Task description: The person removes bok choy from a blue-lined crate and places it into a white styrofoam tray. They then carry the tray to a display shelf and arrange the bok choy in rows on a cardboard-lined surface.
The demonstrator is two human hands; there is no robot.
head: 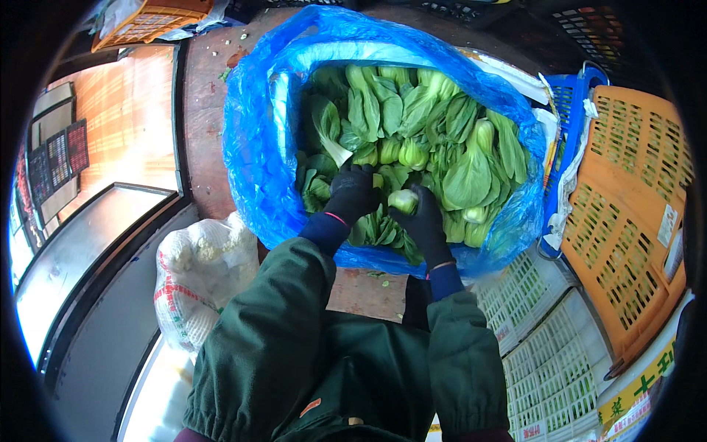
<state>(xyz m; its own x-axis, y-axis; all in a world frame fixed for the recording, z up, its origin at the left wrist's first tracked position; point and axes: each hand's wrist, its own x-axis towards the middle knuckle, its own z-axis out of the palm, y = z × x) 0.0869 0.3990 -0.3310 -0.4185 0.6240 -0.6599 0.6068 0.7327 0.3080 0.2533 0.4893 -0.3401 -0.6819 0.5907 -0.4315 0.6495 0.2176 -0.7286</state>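
In a box lined with a blue plastic bag (248, 138) lie many heads of green bok choy (364, 108), packed in rows. Both of my hands wear dark gloves and are inside the lined box. My right hand (424, 221) grips one bok choy (403, 200) by its pale base, which faces up between thumb and fingers. Just left of it, my left hand (353, 190) reaches down among the heads, its fingertips largely hidden. A bok choy with a white stem (334, 148) lies just beyond those fingers. Whether the left hand holds anything is unclear.
A white net sack of cauliflower (207, 271) stands left of my legs. On the right are an orange plastic crate (613, 221), a blue crate (566, 132) and white slatted crates (552, 359). Another orange crate (160, 22) is at upper left, above an open doorway (130, 116).
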